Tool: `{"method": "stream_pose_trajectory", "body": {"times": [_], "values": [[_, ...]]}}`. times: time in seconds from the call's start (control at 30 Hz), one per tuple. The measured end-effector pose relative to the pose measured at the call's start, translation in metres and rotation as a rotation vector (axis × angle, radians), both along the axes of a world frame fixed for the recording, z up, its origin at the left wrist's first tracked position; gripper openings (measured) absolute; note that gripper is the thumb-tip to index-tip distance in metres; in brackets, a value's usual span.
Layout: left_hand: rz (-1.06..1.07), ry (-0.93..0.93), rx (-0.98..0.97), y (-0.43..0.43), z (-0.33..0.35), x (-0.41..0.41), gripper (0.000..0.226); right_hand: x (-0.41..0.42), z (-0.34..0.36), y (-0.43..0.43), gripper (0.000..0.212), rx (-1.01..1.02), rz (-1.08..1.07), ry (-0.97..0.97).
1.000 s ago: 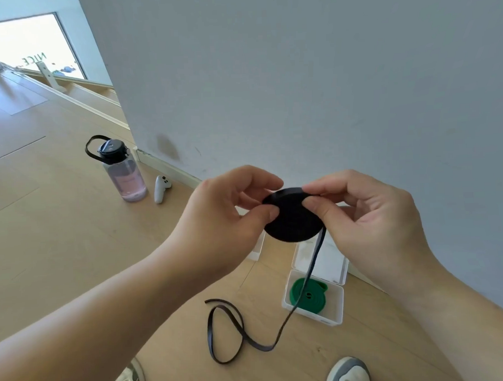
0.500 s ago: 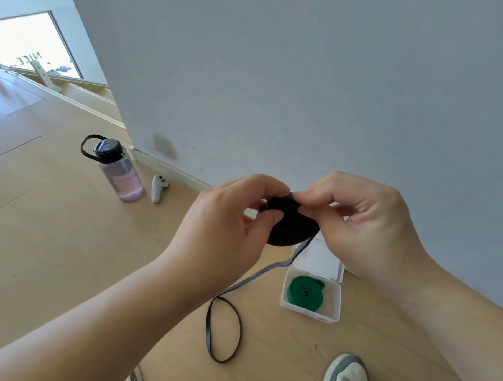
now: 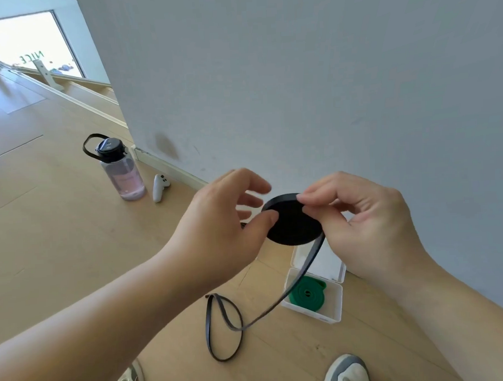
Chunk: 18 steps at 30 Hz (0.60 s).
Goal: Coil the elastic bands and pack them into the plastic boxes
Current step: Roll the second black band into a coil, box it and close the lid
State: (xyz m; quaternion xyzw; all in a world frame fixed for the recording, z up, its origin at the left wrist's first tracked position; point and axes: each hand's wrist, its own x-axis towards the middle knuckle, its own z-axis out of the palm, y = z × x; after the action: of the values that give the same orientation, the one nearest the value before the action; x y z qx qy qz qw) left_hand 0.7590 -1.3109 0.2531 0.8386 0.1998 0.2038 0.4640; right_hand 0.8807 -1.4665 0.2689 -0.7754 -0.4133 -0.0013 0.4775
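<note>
A black elastic band is wound into a flat round coil (image 3: 293, 221) held in the air between both hands. My left hand (image 3: 220, 223) pinches the coil's left edge with thumb and fingers. My right hand (image 3: 367, 225) pinches its top right edge. The band's loose tail (image 3: 221, 327) hangs from the coil's right side down to the wooden floor, where it lies in a loop. Below the coil an open white plastic box (image 3: 334, 309) sits on the floor with a coiled green band (image 3: 306, 293) inside; its lid (image 3: 328, 266) lies open against the wall.
A grey wall (image 3: 297, 87) rises just behind the box. A clear pink water bottle (image 3: 122, 170) with a black cap and a white controller (image 3: 159, 187) stand on the floor at left. My shoes (image 3: 346, 372) show at the bottom edge.
The coil has been turned between my hands. The tail now hangs from its right side over the box, and the floor loop has shifted and twisted.
</note>
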Motion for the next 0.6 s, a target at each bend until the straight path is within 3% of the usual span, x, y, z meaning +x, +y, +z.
{"method": "stream_pose_trajectory", "body": {"times": [0.13, 0.3, 0.47, 0.6], "values": [[-0.108, -0.056, 0.147, -0.0022, -0.0009, 0.0008, 0.034, -0.0019, -0.0020, 0.0017, 0.031, 0.003, 0.058, -0.081], [0.018, -0.111, -0.072, 0.0018, 0.0015, 0.0031, 0.032, 0.0002, 0.0013, 0.0018, 0.026, 0.091, -0.042, 0.244], [0.139, -0.280, -0.340, 0.0038, 0.0015, 0.0052, 0.027, 0.0045, 0.0058, -0.0003, 0.025, 0.189, -0.064, 0.363], [0.121, -0.134, -0.136, 0.0042, -0.0032, 0.0055, 0.015, 0.0048, -0.0007, -0.0009, 0.024, 0.097, -0.044, 0.304]]}}
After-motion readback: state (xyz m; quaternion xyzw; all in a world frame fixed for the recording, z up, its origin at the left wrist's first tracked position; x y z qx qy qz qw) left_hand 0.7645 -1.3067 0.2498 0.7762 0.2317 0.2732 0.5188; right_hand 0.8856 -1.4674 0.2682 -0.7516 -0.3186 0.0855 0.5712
